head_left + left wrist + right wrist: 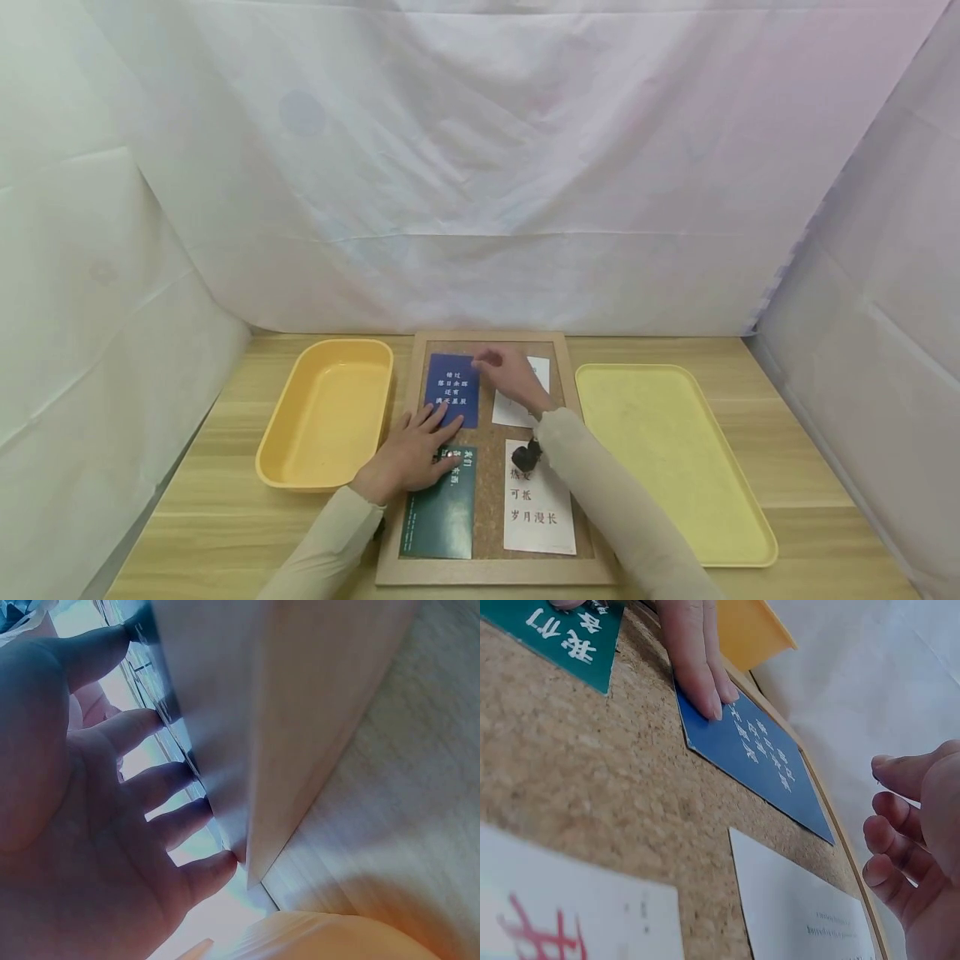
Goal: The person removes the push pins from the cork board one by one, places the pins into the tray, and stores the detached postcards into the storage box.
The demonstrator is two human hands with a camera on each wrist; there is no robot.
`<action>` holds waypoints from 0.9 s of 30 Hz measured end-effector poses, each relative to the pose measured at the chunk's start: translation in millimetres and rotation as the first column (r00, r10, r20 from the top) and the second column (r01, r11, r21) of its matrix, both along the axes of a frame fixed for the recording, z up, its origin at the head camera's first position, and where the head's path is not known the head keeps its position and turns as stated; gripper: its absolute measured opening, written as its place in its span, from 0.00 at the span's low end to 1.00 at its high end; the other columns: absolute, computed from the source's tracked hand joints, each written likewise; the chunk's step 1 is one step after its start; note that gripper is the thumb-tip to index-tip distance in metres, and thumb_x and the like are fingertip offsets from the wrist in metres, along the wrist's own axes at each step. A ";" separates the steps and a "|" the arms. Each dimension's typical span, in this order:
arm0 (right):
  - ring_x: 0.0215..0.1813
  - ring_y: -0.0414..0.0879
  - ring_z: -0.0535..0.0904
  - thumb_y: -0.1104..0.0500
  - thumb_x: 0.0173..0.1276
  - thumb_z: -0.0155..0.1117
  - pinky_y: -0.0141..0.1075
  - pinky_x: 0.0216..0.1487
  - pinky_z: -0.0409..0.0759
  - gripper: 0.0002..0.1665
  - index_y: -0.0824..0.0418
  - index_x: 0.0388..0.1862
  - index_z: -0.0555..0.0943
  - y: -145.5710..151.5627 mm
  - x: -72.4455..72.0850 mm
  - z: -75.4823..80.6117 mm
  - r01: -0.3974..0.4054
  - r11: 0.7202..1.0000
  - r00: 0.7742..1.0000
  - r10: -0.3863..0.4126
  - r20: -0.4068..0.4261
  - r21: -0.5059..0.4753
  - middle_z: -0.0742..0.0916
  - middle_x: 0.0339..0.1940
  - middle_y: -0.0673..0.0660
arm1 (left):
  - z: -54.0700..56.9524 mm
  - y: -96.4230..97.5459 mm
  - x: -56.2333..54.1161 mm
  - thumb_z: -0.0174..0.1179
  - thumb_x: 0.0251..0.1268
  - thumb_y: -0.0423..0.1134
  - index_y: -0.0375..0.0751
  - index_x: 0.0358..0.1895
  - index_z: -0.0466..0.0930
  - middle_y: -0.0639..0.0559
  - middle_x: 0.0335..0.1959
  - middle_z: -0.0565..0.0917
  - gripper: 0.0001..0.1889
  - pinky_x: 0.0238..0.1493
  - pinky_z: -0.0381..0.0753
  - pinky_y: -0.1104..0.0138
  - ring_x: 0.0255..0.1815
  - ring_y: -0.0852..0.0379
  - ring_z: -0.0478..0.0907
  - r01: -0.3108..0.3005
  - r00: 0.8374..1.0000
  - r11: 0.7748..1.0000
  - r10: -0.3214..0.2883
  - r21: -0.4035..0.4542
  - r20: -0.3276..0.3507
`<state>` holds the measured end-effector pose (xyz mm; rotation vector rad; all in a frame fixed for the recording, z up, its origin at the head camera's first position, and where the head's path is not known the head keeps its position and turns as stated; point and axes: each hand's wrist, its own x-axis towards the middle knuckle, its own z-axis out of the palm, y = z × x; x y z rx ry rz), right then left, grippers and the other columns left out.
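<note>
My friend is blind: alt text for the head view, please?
A left hand lies spread across a blue card and a green card on a framed corkboard; the right hand is near the blue card's upper right corner. Two white cards share the board; an orange basin and a yellow tray flank it.

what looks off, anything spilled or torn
Nothing stands out: no spill or tear shows. The corkboard sits between the orange tray and yellow tray, its four cards apart from each other. The left hand, right hand and right sleeve hide parts of the cards, so I can't vouch for those.
</note>
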<state>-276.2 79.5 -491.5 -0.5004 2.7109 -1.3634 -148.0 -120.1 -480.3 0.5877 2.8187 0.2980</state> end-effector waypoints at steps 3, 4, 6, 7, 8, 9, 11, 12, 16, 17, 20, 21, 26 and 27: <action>0.55 0.48 0.82 0.50 0.72 0.63 0.49 0.60 0.79 0.11 0.53 0.46 0.86 4.1 0.5 0.1 -0.011 1.000 1.000 0.011 0.002 0.001 0.88 0.46 0.48 | 0.2 0.0 0.1 0.53 0.71 0.60 0.53 0.75 0.64 0.44 0.79 0.59 0.33 0.76 0.50 0.40 0.79 0.38 0.50 0.000 1.000 1.000 0.000 0.000 -0.001; 0.55 0.48 0.82 0.51 0.72 0.63 0.49 0.60 0.78 0.11 0.54 0.46 0.86 5.5 0.7 0.2 -0.015 1.000 1.000 0.015 -0.001 -0.003 0.88 0.46 0.48 | 0.1 0.0 0.1 0.53 0.71 0.60 0.53 0.75 0.64 0.44 0.79 0.59 0.33 0.76 0.50 0.40 0.79 0.38 0.50 -0.001 1.000 1.000 0.001 0.001 -0.001; 0.55 0.48 0.82 0.51 0.72 0.63 0.49 0.60 0.78 0.12 0.55 0.47 0.86 8.6 1.3 0.5 -0.017 1.000 1.000 0.017 -0.004 -0.004 0.88 0.46 0.49 | -0.5 0.1 0.2 0.53 0.71 0.60 0.53 0.75 0.64 0.44 0.79 0.59 0.34 0.76 0.50 0.40 0.79 0.38 0.51 -0.001 1.000 1.000 0.001 0.001 -0.001; 0.55 0.48 0.82 0.52 0.72 0.63 0.49 0.61 0.78 0.12 0.56 0.47 0.86 10.3 1.6 0.4 -0.016 1.000 1.000 0.016 -0.005 -0.004 0.88 0.46 0.49 | -0.8 0.2 0.2 0.53 0.71 0.60 0.53 0.75 0.64 0.44 0.79 0.59 0.34 0.76 0.50 0.41 0.79 0.38 0.51 -0.002 1.000 1.000 0.002 0.001 -0.001; 0.55 0.48 0.82 0.52 0.72 0.63 0.49 0.61 0.78 0.12 0.56 0.48 0.86 12.1 2.0 0.1 -0.015 1.000 1.000 0.015 -0.007 -0.006 0.88 0.47 0.49 | -1.3 0.3 0.2 0.54 0.71 0.60 0.53 0.75 0.64 0.44 0.78 0.59 0.34 0.76 0.50 0.41 0.79 0.38 0.51 -0.002 1.000 1.000 0.002 0.002 -0.001; 0.56 0.49 0.82 0.53 0.72 0.63 0.49 0.61 0.78 0.12 0.56 0.48 0.86 13.8 2.2 -0.2 -0.017 1.000 1.000 0.016 -0.009 -0.012 0.88 0.47 0.50 | -1.5 0.5 0.2 0.54 0.71 0.60 0.53 0.75 0.64 0.44 0.78 0.59 0.34 0.76 0.50 0.41 0.79 0.38 0.51 -0.002 1.000 1.000 0.002 0.003 -0.002; 0.56 0.49 0.82 0.54 0.72 0.63 0.49 0.61 0.78 0.12 0.56 0.49 0.85 17.3 2.5 -1.4 -0.014 1.000 1.000 0.013 -0.013 -0.015 0.89 0.48 0.51 | -1.4 0.8 0.2 0.54 0.71 0.60 0.53 0.75 0.64 0.44 0.78 0.59 0.34 0.76 0.50 0.41 0.79 0.39 0.51 -0.003 1.000 1.000 0.003 0.003 -0.001; 0.56 0.49 0.82 0.55 0.73 0.63 0.49 0.61 0.78 0.12 0.57 0.50 0.85 19.0 2.8 -1.8 -0.010 1.000 1.000 0.010 -0.011 -0.017 0.89 0.47 0.51 | -1.4 1.0 0.2 0.54 0.71 0.60 0.53 0.75 0.64 0.44 0.78 0.59 0.34 0.76 0.50 0.41 0.79 0.39 0.51 -0.003 1.000 1.000 0.003 0.004 -0.002; 0.54 0.48 0.83 0.55 0.73 0.63 0.48 0.59 0.80 0.11 0.56 0.49 0.86 25.3 3.5 -2.4 0.011 1.000 1.000 -0.011 -0.007 -0.019 0.89 0.45 0.49 | -0.6 1.2 -0.4 0.53 0.71 0.61 0.53 0.76 0.64 0.44 0.79 0.59 0.34 0.76 0.50 0.41 0.80 0.39 0.50 -0.001 1.000 1.000 0.001 -0.008 -0.001; 0.53 0.48 0.83 0.54 0.72 0.64 0.48 0.58 0.80 0.11 0.56 0.49 0.86 26.6 3.7 -2.1 0.016 1.000 1.000 -0.016 -0.010 -0.022 0.89 0.45 0.49 | -0.5 1.1 -0.5 0.53 0.71 0.61 0.53 0.76 0.63 0.45 0.79 0.58 0.34 0.76 0.49 0.41 0.80 0.39 0.50 0.000 1.000 1.000 0.000 -0.011 0.000; 0.51 0.49 0.83 0.56 0.71 0.65 0.48 0.56 0.81 0.10 0.58 0.47 0.86 30.7 3.3 -1.4 0.020 0.999 0.999 -0.022 -0.036 -0.029 0.89 0.44 0.51 | 0.0 1.1 -1.1 0.53 0.71 0.61 0.54 0.76 0.63 0.45 0.79 0.58 0.34 0.76 0.49 0.41 0.80 0.39 0.50 0.000 1.000 1.000 0.000 -0.014 0.001; 0.51 0.50 0.84 0.56 0.70 0.66 0.48 0.56 0.81 0.10 0.59 0.46 0.86 32.0 3.2 -1.1 0.021 0.999 0.999 -0.022 -0.043 -0.032 0.89 0.44 0.52 | 0.1 1.1 -1.2 0.53 0.71 0.61 0.54 0.76 0.63 0.45 0.79 0.58 0.34 0.76 0.49 0.41 0.80 0.39 0.50 0.000 1.000 1.000 0.000 -0.013 0.003; 0.49 0.49 0.83 0.57 0.71 0.65 0.46 0.55 0.81 0.09 0.59 0.44 0.86 40.2 3.3 0.5 0.024 0.999 0.999 -0.025 -0.028 -0.031 0.89 0.43 0.53 | -0.1 1.2 -1.5 0.53 0.71 0.60 0.53 0.76 0.63 0.44 0.79 0.58 0.34 0.76 0.49 0.40 0.80 0.39 0.50 -0.001 1.000 1.000 0.001 -0.003 0.010; 0.49 0.48 0.83 0.56 0.71 0.65 0.45 0.55 0.81 0.09 0.58 0.44 0.86 42.2 3.7 1.2 0.026 0.999 0.999 -0.026 -0.018 -0.028 0.89 0.43 0.52 | 0.0 1.2 -1.5 0.53 0.71 0.60 0.53 0.76 0.63 0.44 0.79 0.58 0.34 0.76 0.49 0.40 0.80 0.39 0.50 -0.001 1.000 1.000 0.001 -0.004 0.010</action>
